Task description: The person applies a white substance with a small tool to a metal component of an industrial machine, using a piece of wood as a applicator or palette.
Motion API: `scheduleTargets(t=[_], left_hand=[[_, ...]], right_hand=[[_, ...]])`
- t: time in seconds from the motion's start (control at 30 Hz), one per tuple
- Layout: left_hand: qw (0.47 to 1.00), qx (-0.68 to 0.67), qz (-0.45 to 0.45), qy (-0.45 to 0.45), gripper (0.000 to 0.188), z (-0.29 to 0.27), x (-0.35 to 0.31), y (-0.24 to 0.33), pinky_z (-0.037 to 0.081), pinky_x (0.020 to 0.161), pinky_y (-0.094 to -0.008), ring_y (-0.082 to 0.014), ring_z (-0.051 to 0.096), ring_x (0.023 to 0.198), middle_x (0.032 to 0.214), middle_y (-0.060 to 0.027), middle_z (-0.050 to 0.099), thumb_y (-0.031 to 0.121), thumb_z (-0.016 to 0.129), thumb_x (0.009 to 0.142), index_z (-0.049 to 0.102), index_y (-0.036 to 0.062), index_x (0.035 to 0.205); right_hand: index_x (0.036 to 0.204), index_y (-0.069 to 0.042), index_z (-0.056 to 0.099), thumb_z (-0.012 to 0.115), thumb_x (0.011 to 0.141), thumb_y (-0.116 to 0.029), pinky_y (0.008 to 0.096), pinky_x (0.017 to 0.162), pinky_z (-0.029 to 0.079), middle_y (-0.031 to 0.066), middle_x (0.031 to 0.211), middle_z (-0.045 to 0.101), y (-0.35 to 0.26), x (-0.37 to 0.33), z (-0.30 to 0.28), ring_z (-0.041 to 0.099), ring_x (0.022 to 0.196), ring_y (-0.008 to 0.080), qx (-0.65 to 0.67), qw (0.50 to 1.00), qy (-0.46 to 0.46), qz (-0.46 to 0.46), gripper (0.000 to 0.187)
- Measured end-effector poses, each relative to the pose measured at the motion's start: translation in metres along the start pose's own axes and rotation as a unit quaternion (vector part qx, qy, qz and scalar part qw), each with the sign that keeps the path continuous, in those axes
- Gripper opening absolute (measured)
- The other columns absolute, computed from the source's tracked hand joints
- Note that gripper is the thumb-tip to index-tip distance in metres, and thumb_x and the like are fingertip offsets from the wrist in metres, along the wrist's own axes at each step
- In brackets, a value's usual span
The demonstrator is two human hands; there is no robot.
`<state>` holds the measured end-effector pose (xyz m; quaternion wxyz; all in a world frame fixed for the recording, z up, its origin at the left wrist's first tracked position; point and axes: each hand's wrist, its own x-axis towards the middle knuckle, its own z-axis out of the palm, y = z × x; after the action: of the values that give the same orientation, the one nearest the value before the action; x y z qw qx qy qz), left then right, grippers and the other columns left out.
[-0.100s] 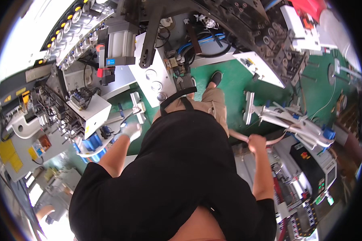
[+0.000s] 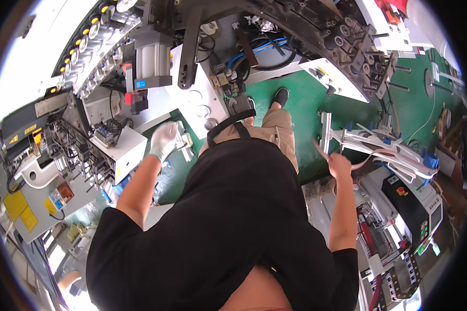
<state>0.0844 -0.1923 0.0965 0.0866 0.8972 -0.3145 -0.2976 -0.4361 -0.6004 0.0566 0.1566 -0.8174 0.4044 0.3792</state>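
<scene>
Here the gloved left hand (image 2: 163, 140) wraps its fingers around a small metal part (image 2: 183, 141), while the bare right hand (image 2: 339, 165) pinches a thin rod (image 2: 321, 151).

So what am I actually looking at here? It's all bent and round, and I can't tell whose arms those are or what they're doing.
The picture comes from a wide fisheye camera worn on a person's head, looking straight down, so straight edges curve. The black shirt and both arms belong to the wearer, who stands on a green floor among factory machines. The left hand, in a pale glove, rests on a small white and metal part beside a white box-shaped unit. The right hand, bare, grips a thin rod-like piece next to a rack of white curved parts. What exactly the rod is, I cannot tell.
</scene>
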Motion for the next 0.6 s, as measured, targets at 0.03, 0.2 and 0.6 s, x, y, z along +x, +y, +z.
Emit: scheduleTargets(t=[0.03,0.2,0.6], left_hand=[[0.992,-0.034,0.092,0.080,0.023,-0.010,0.019,0.009,0.054,0.085,-0.0424,-0.0382,0.068,0.095,0.104,-0.0182,0.072,0.020,0.055,0.099,0.071,0.0034,0.102],[0.966,-0.068,0.249,0.015,0.025,-0.047,0.069,0.140,0.053,0.094,-0.0419,-0.0353,0.068,0.102,0.110,-0.0163,0.073,0.016,0.061,0.093,0.072,0.0047,0.112],[0.875,-0.101,0.455,0.128,0.042,-0.121,0.040,0.236,0.047,0.103,-0.0474,-0.0359,0.062,0.113,0.115,-0.0151,0.069,-0.008,0.059,0.074,0.065,0.0034,0.114]], right_hand=[[0.095,-0.009,0.072,0.057,0.098,-0.034,0.0510,0.082,0.052,0.0140,0.093,0.073,-0.002,0.011,-0.008,0.070,0.092,0.0368,0.017,0.999,0.046,0.011,0.029],[0.095,-0.009,0.069,0.060,0.097,-0.026,0.0488,0.092,0.048,0.0129,0.091,0.070,-0.052,-0.013,-0.057,0.067,0.091,0.0359,0.181,0.965,0.188,-0.001,0.019],[0.098,-0.010,0.070,0.065,0.092,-0.016,0.0540,0.115,0.031,0.0055,0.097,0.070,-0.091,-0.079,-0.091,0.064,0.101,0.0271,0.174,0.924,0.340,0.019,0.010]])
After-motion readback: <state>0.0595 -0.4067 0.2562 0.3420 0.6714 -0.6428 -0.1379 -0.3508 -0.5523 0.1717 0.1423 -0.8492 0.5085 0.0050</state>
